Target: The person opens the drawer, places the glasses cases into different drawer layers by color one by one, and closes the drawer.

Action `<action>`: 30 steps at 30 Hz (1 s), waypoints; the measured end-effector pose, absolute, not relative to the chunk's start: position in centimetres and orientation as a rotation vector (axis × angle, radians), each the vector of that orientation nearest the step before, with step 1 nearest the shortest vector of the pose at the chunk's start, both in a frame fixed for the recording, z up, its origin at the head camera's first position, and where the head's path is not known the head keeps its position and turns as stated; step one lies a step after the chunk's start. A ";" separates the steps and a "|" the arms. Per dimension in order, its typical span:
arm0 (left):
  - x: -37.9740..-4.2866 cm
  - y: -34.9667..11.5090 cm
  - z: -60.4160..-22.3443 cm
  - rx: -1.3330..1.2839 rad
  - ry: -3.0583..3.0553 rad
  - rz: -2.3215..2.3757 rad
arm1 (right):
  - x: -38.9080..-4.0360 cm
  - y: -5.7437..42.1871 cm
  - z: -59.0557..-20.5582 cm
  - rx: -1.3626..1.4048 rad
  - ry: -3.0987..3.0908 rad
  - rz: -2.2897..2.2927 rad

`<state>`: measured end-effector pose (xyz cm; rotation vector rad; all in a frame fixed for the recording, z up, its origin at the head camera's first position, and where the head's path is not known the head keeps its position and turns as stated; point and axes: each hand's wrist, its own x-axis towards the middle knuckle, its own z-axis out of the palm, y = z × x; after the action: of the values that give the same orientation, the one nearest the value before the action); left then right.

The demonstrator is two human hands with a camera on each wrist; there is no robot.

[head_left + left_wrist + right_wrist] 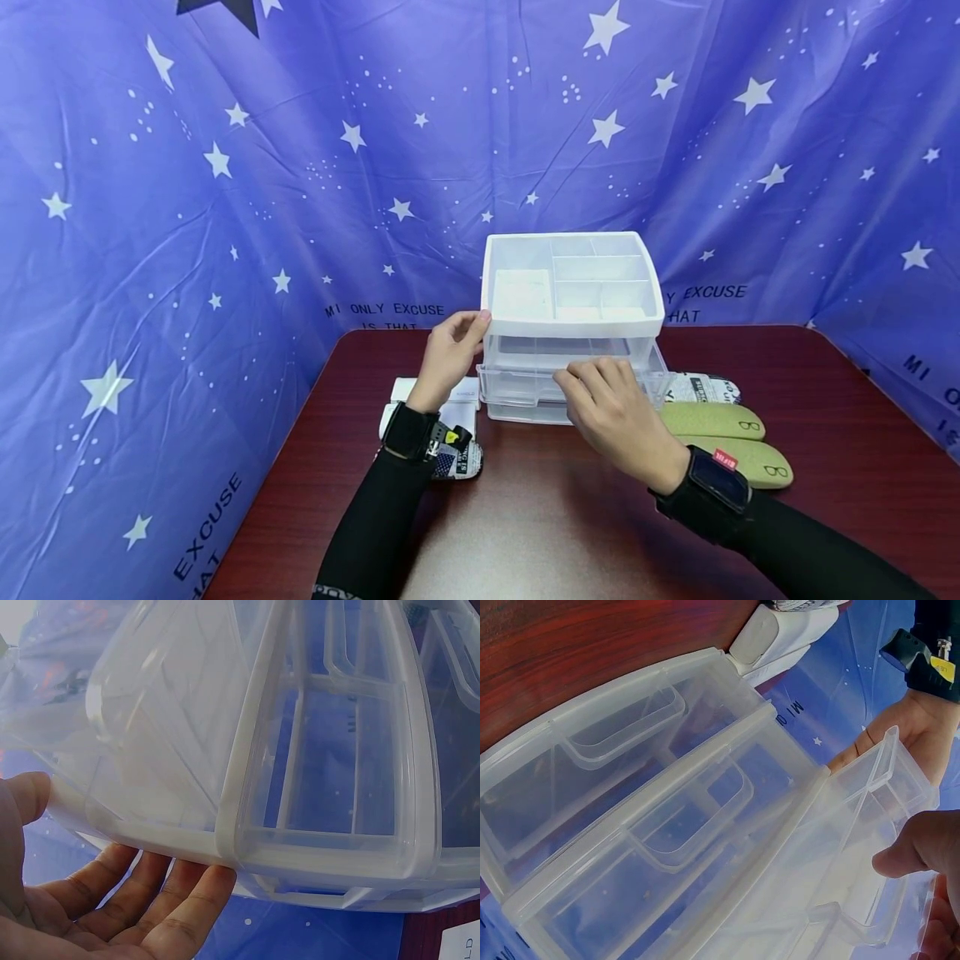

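A white-framed clear plastic drawer organizer [573, 327] stands on the table, with a divided tray on top. Its upper drawer [840, 847] is pulled out, and the two lower drawers sit in the frame in the right wrist view. My left hand [452, 348] holds the organizer's upper left edge; in the left wrist view the thumb is on one side of the rim and the fingers [184, 907] lie along the other. At the pulled-out drawer's front, my right hand [618, 412] grips with bent fingers, the thumb [904, 855] over the clear plastic. Part of that grip is hidden.
Two green glasses cases [731, 462] and a newsprint-patterned case [705, 388] lie right of the organizer. To its left are white boxes [457, 414] and another patterned case [465, 463], partly behind my left wrist. A blue star-patterned curtain [450, 167] hangs behind the table [540, 533].
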<state>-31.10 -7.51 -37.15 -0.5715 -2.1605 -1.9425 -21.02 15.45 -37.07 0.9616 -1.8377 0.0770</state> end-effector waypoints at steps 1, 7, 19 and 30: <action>-31.1 -7.5 -37.1 -0.571 -2.160 -1.942 | -20.9 15.4 -37.0 0.964 -1.836 0.078; -31.1 -7.5 -37.2 -0.572 -2.161 -1.949 | -20.4 15.4 -36.9 0.971 -1.836 0.086; -30.8 -7.3 -37.0 -0.599 -2.155 -1.975 | -19.3 15.7 -36.8 0.971 -1.854 0.073; -30.5 -7.5 -37.0 -0.562 -2.191 -1.934 | -18.1 15.7 -36.7 0.990 -1.832 0.031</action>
<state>-30.53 -7.49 -37.03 -0.5615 -2.1905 -1.9340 -18.10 15.67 -36.74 0.9901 -1.8319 0.0307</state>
